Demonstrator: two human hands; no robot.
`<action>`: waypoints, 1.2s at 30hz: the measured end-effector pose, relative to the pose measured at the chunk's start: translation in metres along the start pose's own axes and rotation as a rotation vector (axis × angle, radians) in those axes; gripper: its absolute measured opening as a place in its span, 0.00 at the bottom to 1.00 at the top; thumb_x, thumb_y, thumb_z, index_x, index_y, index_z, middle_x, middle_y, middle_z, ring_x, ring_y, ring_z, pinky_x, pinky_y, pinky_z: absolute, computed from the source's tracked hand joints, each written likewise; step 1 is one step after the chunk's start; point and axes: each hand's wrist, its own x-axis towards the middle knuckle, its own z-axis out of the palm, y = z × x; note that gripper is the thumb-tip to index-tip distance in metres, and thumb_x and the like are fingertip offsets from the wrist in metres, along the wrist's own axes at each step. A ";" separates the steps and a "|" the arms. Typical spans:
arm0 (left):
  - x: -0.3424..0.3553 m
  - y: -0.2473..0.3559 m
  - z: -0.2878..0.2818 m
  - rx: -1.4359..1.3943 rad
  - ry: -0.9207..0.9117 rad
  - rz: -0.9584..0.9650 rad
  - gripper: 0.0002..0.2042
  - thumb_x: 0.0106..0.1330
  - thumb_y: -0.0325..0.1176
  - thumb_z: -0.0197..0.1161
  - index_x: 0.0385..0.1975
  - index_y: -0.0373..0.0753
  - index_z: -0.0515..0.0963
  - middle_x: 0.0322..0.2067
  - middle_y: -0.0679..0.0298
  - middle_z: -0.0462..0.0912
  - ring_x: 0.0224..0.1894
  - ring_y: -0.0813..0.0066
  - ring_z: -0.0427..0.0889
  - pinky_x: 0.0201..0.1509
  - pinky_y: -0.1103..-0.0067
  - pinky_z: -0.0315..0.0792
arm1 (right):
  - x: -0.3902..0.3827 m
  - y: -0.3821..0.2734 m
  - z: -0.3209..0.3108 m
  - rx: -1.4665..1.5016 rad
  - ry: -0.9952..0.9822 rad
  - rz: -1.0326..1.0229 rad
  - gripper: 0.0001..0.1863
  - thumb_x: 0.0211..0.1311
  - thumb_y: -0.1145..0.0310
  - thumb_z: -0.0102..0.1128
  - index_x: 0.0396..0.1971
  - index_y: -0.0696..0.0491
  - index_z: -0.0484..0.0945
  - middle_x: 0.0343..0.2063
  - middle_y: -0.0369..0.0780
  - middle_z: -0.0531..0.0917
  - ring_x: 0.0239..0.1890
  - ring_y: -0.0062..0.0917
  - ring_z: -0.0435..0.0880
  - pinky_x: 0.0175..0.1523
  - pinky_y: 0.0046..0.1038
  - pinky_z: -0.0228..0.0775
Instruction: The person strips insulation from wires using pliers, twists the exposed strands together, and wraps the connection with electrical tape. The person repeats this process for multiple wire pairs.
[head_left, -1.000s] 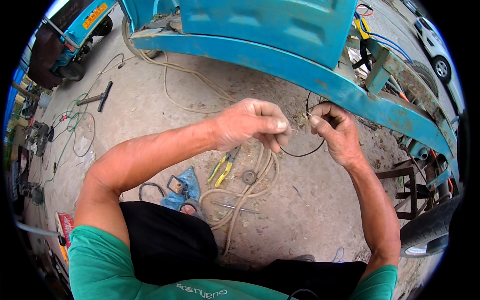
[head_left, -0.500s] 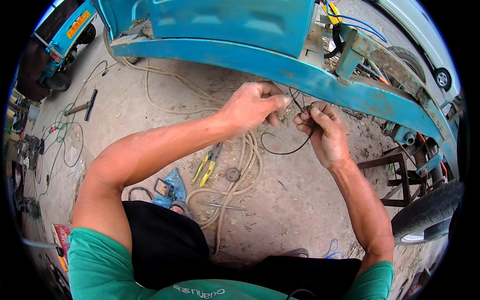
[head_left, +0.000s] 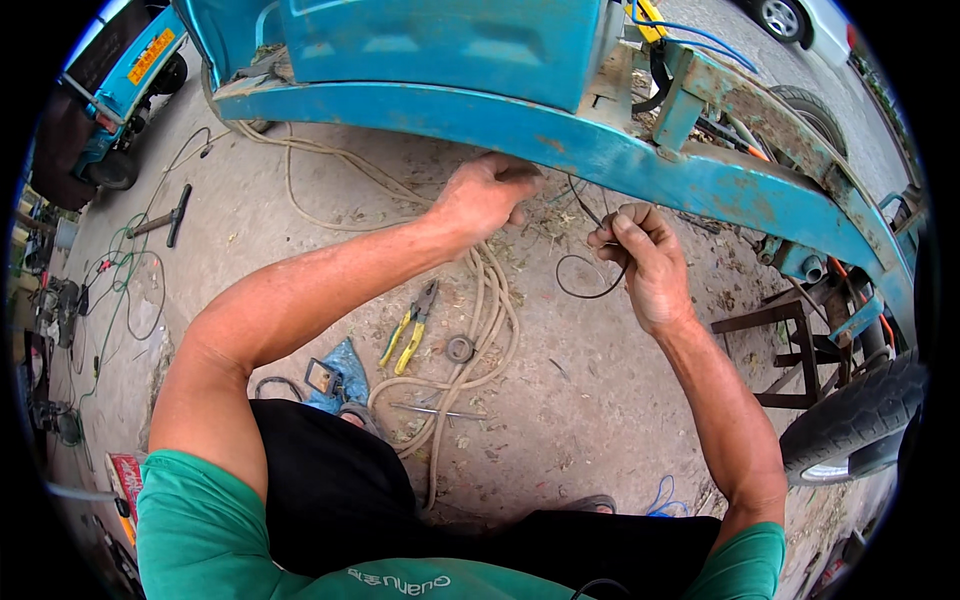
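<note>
My right hand (head_left: 652, 265) is closed in a pinch on a thin black cable (head_left: 588, 297). A loop of the cable hangs below those fingers, and its upper part runs up toward the blue vehicle frame rail (head_left: 480, 115). My left hand (head_left: 483, 203) is apart from the right, just under the rail's lower edge. Its fingers are bent and drawn together; whatever is between the tips, if anything, cannot be made out.
Yellow-handled pliers (head_left: 408, 328), a metal ring (head_left: 460, 348), a tan hose (head_left: 497, 300) and a blue plastic bag (head_left: 345, 372) lie on the ground. A hammer (head_left: 178, 217) is at left. A rusty metal stand (head_left: 800, 345) and a tyre (head_left: 855, 418) are at right.
My left hand has moved left, away from the right hand and the cable. The right hand keeps its pinch, and the hanging cable loop has become smaller and rounder.
</note>
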 end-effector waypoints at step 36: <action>-0.025 0.016 -0.011 0.261 -0.062 0.193 0.12 0.68 0.35 0.63 0.40 0.31 0.79 0.32 0.61 0.82 0.30 0.77 0.80 0.36 0.77 0.74 | 0.024 -0.003 0.023 -0.031 -0.074 0.014 0.07 0.63 0.64 0.66 0.32 0.50 0.81 0.36 0.33 0.84 0.35 0.15 0.74 0.40 0.22 0.63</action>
